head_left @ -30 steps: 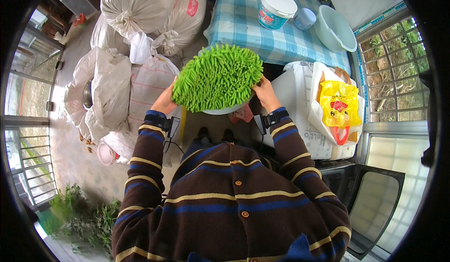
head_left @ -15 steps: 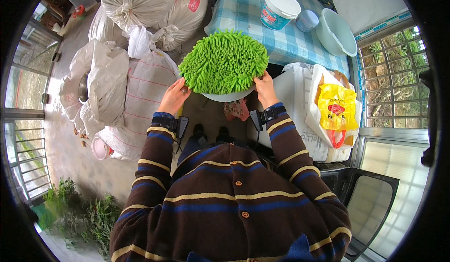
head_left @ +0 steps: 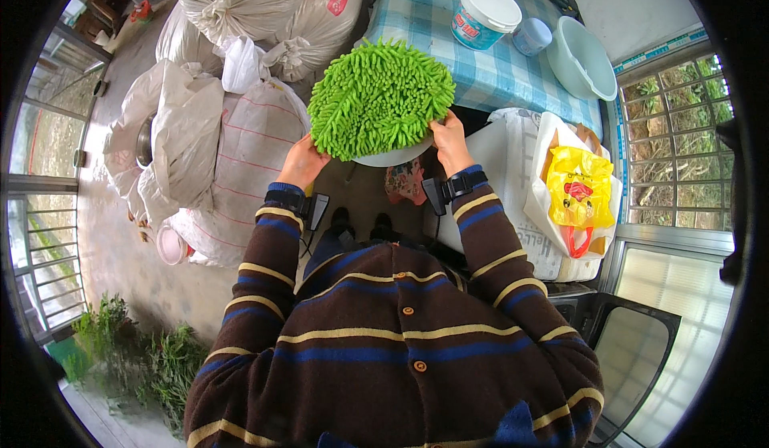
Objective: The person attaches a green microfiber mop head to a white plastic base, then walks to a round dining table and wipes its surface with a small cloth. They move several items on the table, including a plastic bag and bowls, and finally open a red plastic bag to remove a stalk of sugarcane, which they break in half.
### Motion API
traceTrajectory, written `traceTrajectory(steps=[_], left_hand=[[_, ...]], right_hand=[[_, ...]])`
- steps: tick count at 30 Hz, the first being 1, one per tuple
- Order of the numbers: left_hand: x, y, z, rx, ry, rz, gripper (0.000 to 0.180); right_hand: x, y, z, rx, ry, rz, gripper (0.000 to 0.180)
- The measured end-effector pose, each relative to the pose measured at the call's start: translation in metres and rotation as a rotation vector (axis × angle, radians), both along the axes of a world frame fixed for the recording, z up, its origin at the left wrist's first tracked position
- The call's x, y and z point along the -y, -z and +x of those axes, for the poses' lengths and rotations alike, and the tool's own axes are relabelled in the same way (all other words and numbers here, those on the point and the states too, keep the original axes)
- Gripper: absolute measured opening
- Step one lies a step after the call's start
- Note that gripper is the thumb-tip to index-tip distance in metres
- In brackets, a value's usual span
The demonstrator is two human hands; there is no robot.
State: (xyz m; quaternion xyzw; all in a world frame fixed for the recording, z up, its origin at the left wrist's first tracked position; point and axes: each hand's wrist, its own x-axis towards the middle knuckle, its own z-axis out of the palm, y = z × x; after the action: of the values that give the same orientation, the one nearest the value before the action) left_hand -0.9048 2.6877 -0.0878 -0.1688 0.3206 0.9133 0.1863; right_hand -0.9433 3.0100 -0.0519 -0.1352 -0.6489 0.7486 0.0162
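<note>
A bright green chenille cover [head_left: 383, 99] with shaggy, finger-like tufts lies in front of me, over a pale round surface [head_left: 392, 158] whose near edge shows beneath it. My left hand [head_left: 304, 162] grips the cover's near left edge, its fingertips partly tucked under the tufts. At the right edge, my right hand [head_left: 451, 142] pinches the rim between thumb and fingers. What supports the pale round piece is mostly hidden under the cover.
Stuffed white sacks [head_left: 260, 163] stand on the left. A checked-cloth table [head_left: 416, 15] at the back holds a white tub [head_left: 486, 17], a small blue jar [head_left: 531, 37] and a pale basin [head_left: 582, 59]. A yellow bag [head_left: 578, 183] lies on the right. Leafy plants [head_left: 132, 352] are lower left.
The cover has shifted slightly left and tilted, its left side lower and its right edge raised. My left hand has come a little nearer to me; both hands keep their hold.
</note>
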Motion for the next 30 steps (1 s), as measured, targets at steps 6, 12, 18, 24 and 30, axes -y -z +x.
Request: traceTrajectory(steps=[6, 12, 18, 24, 30], left_hand=[[0.005, 0.016, 0.007, 0.168, 0.026, -0.15, 0.037], [-0.024, 0.058, 0.015, -0.17, 0.015, -0.161, 0.044], [-0.013, 0.052, 0.025, -0.203, 0.031, 0.001, 0.053], [-0.002, 0.019, 0.045, -0.072, 0.013, 0.24, 0.05], [0.009, 0.005, 0.042, 0.024, 0.025, -0.09, 0.036]], right_hand=[[0.006, -0.006, 0.003, -0.032, 0.001, 0.022, 0.035], [0.025, 0.007, 0.001, -0.147, 0.021, 0.027, 0.031], [0.014, 0.0, -0.013, -0.088, -0.197, 0.049, 0.035], [0.018, 0.01, -0.019, -0.09, -0.183, 0.136, 0.041], [0.03, 0.009, -0.019, -0.055, -0.024, 0.311, 0.046]])
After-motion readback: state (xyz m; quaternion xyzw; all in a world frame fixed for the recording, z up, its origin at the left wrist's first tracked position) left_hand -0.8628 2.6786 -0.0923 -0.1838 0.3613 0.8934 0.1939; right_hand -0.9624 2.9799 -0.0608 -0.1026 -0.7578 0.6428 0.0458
